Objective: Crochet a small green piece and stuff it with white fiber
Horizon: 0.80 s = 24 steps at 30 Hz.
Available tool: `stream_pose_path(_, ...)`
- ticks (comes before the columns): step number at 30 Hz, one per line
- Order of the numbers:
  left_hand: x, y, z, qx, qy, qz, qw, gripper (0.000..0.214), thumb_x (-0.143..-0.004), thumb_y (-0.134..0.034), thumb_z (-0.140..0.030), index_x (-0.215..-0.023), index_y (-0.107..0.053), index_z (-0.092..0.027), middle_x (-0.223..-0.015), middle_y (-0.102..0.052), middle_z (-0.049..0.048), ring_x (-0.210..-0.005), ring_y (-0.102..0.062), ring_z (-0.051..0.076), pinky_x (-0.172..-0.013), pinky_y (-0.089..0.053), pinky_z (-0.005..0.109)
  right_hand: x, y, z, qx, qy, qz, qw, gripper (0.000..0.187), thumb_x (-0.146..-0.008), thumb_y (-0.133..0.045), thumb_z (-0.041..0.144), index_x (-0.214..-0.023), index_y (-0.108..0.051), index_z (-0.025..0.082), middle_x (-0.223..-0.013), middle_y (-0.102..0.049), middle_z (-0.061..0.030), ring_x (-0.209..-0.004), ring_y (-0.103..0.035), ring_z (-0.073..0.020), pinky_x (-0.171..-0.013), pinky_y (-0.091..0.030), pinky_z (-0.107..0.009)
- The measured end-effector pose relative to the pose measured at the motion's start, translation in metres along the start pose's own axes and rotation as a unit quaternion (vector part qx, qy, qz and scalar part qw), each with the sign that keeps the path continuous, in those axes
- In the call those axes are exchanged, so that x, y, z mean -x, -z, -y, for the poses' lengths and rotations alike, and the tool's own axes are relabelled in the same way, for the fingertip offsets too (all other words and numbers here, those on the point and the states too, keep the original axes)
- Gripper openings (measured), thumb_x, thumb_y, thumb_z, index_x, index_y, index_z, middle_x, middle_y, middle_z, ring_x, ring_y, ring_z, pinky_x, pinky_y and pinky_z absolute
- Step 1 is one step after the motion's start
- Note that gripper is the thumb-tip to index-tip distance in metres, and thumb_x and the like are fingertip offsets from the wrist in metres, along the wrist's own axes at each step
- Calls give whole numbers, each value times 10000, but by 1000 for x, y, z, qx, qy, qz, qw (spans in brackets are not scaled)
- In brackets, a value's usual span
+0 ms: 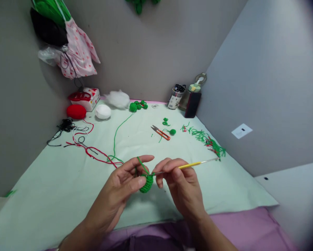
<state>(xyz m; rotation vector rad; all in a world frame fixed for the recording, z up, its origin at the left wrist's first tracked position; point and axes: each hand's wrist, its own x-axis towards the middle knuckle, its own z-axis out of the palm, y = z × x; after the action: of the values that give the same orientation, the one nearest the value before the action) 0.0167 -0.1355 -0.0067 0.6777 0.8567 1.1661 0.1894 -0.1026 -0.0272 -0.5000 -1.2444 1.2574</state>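
Between thumb and fingers, my left hand (125, 184) pinches a small rounded green crochet piece (146, 185). A strand of green yarn (142, 165) runs over its raised index finger down to the top edge of the piece. My right hand (181, 179) grips a crochet hook with a yellow handle (189, 165), held almost level. The hook's thin metal end reaches the upper edge of the crochet piece, beside my left fingertips; the exact tip is hard to make out. Farther back, the green yarn trails over the table to a green yarn ball (133, 107).
Orange thread snips (161, 132) lie mid-table near a small green ball (172, 132). Green and red yarn scraps (208, 140) spread at right. Red yarn (76, 112), white yarn (103, 112) and white stuffing (117, 99) sit back left. A phone (193, 105) leans against a bottle (184, 101).
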Motion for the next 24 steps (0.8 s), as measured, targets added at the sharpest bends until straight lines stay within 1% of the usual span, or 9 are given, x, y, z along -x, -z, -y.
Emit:
stream_pose_path(4,-4,3,4,45,18,29,998,392,-787,-870,-318,-1174,-836,-260,-870,-646,26,-789,-555,150,-763,-468,257,-1,-3,-1,-7,-2,-10,1000,217,-992,-700,406,-933,-763,207,-870,-802,-66,-585,-693,-130,-529,-592,-245)
stream_pose_path(7,-5,2,8,67,29,21,997,411,-788,-878,-305,-1194,-827,-264,-900,-661,27,-846,-591,160,-810,-485,259,2,-5,-3,7,19,-15,1000,206,-1016,-669,397,-961,-763,222,-886,-805,-58,-589,-693,-132,-547,-604,-258)
stream_pose_path(10,-4,1,11,87,28,7,996,399,-800,-879,-294,-1195,-823,-273,-938,-672,19,-891,-607,153,-865,-483,251,7,-6,-4,61,81,-24,995,168,-1030,-658,342,-1016,-796,247,-937,-802,-63,-722,-717,-156,-639,-618,-286)
stream_pose_path(12,-4,-1,11,91,28,3,995,387,-804,-883,-296,-1186,-826,-278,-935,-673,14,-889,-608,144,-866,-479,241,8,-5,-5,89,104,-22,990,162,-1030,-662,317,-1027,-812,256,-938,-792,-61,-804,-710,-166,-696,-609,-293)
stream_pose_path(15,-3,-1,9,92,19,0,996,379,-803,-889,-288,-1178,-829,-279,-924,-668,4,-850,-583,122,-832,-471,217,6,-4,-5,62,82,-10,995,164,-1036,-651,321,-1033,-804,261,-896,-774,-42,-741,-688,-148,-662,-600,-278)
stream_pose_path(18,-3,0,8,95,15,14,995,386,-809,-887,-298,-1191,-826,-279,-921,-666,0,-843,-567,112,-819,-464,200,4,-4,-4,37,65,-6,997,167,-1040,-643,337,-1038,-792,262,-892,-767,-36,-680,-686,-138,-623,-606,-275)
stream_pose_path(20,-3,0,9,98,21,18,995,401,-816,-883,-304,-1210,-818,-284,-931,-666,-2,-858,-568,112,-833,-462,200,4,-4,-4,47,76,-29,996,164,-1039,-646,333,-1034,-793,261,-912,-769,-37,-688,-693,-135,-633,-609,-271)
stream_pose_path(22,-2,0,11,96,22,10,995,403,-820,-881,-298,-1217,-815,-286,-939,-667,-4,-860,-562,110,-834,-454,199,5,-5,-4,60,91,-64,992,165,-1044,-639,318,-1032,-795,266,-946,-771,-36,-695,-690,-128,-642,-602,-264)
stream_pose_path(24,-1,-1,13,94,19,9,995,392,-823,-876,-303,-1210,-817,-283,-949,-679,3,-882,-575,121,-859,-453,216,7,-5,-3,64,87,-75,991,172,-1050,-629,311,-1029,-795,273,-964,-772,-33,-712,-688,-129,-667,-598,-273)
